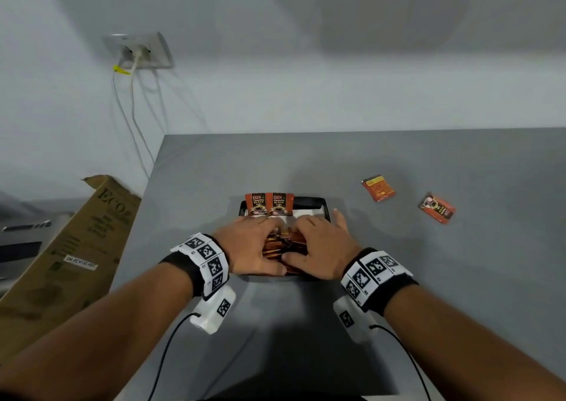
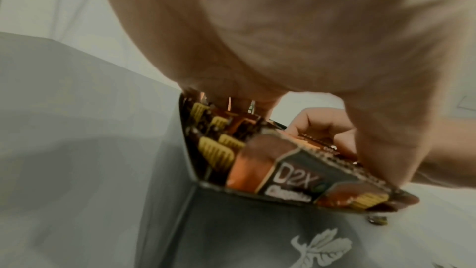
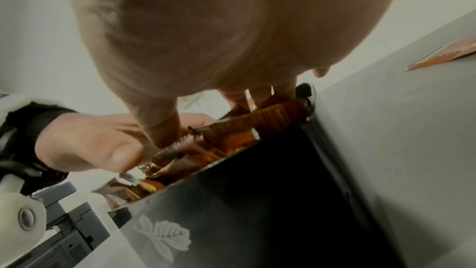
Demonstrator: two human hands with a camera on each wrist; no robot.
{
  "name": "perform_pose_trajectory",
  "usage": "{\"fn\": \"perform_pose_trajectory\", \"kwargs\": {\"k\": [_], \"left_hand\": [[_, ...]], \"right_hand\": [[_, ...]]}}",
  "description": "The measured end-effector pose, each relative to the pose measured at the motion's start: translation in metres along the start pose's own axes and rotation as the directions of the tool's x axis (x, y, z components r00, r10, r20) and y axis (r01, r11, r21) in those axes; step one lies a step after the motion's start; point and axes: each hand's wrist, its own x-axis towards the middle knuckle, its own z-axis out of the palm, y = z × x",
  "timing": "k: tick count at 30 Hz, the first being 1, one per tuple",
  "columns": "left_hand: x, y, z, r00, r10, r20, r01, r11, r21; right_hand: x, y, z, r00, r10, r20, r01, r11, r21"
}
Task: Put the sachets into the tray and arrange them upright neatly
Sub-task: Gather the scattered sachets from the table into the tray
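A black tray point(image 1: 314, 201) sits mid-table on the grey table. Two orange-and-black coffee sachets point(image 1: 269, 204) stand upright at its far end. A bundle of several sachets point(image 1: 280, 246) fills the near part, and both hands lie over it. My left hand point(image 1: 255, 246) grips the bundle with fingers on the far side and thumb on the near side. My right hand point(image 1: 318, 246) grips it the same way, little finger spread over the rim. The left wrist view shows the sachets point(image 2: 288, 172) above the tray wall point(image 2: 231, 227). The right wrist view shows the sachets point(image 3: 247, 129) and the tray wall point(image 3: 257, 201).
Two loose sachets lie flat on the table to the right, one nearer the tray point(image 1: 378, 187) and one further out point(image 1: 436, 207). A cardboard box point(image 1: 76, 247) leans at the table's left edge, beside a grey device point(image 1: 21, 235). A wall socket point(image 1: 137, 51) with cables hangs behind.
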Motion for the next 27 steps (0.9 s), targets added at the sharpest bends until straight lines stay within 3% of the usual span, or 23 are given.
{"fn": "perform_pose_trajectory", "kwargs": {"k": [8,18,22,25,27], "left_hand": [[0.001,-0.003,0.000,1.000,-0.014,0.007,0.013,1.000,0.021],[0.002,0.005,-0.001,0.994,-0.109,0.008,0.109,0.994,-0.011],[0.003,0.015,-0.007,0.993,-0.047,-0.108,0.037,0.995,-0.088],[0.009,0.045,-0.019,0.969,-0.004,-0.245,-0.028,0.992,-0.126],[0.018,0.072,-0.029,0.950,-0.025,-0.312,-0.028,0.986,-0.165]], "right_hand": [[0.004,0.004,0.005,0.999,-0.006,0.032,0.008,0.998,-0.056],[0.000,0.014,0.006,0.999,-0.033,0.014,0.033,0.999,0.006],[-0.009,0.020,-0.010,0.995,-0.053,-0.081,0.064,0.988,0.141],[-0.010,0.054,-0.037,0.970,0.061,-0.237,0.026,0.937,0.348],[-0.011,0.092,-0.059,0.922,0.241,-0.305,-0.114,0.918,0.381]]}}
